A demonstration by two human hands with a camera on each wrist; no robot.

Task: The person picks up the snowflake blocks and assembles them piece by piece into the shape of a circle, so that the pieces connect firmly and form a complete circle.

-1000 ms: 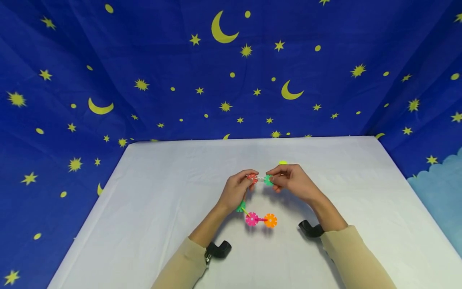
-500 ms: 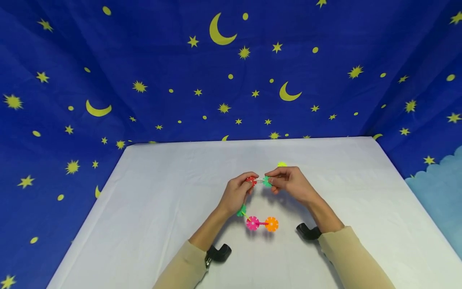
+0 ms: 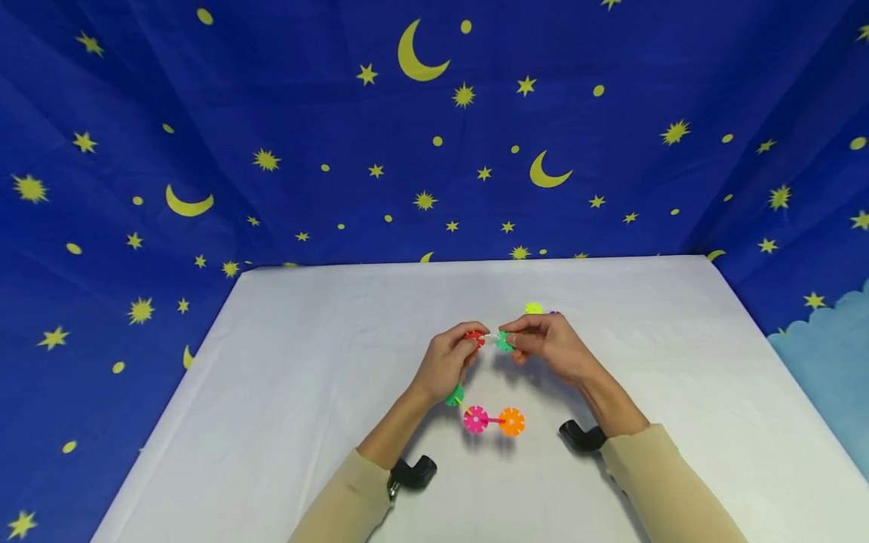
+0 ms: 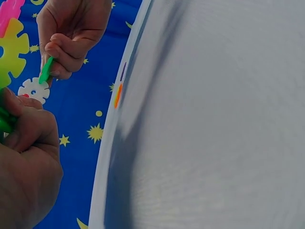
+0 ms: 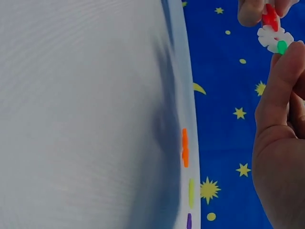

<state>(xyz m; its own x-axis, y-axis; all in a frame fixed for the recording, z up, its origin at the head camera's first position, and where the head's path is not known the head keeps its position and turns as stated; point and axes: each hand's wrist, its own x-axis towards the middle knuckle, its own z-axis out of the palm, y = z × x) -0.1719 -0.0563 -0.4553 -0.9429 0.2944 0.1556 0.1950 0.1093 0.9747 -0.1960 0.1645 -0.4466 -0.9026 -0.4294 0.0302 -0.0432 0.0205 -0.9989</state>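
My left hand (image 3: pixel 448 358) pinches a red notched disc (image 3: pixel 475 338) between thumb and fingers. A white notched disc (image 5: pixel 271 40) slots edgewise into that red one and into a green notched disc (image 3: pixel 503 342). My right hand (image 3: pixel 553 345) pinches the green disc from the other side. From the left hand trails a joined chain: another green disc (image 3: pixel 454 396), a yellow disc (image 4: pixel 14 55), a pink disc (image 3: pixel 476 419), a magenta link (image 3: pixel 493 420) and an orange disc (image 3: pixel 512 421). Part of the chain is hidden behind the left hand.
Beyond the right hand, a loose yellow disc (image 3: pixel 533 308) and a mostly hidden purple disc (image 3: pixel 554 312) lie on the white-covered table (image 3: pixel 305 362). In the right wrist view an orange disc (image 5: pixel 185 148) lies flat there. A blue starry curtain (image 3: pixel 353 136) stands behind.
Both hands hold nearly the same place and grip. The trailing chain hangs slightly lower than a second ago, and more of the loose yellow and purple discs shows.
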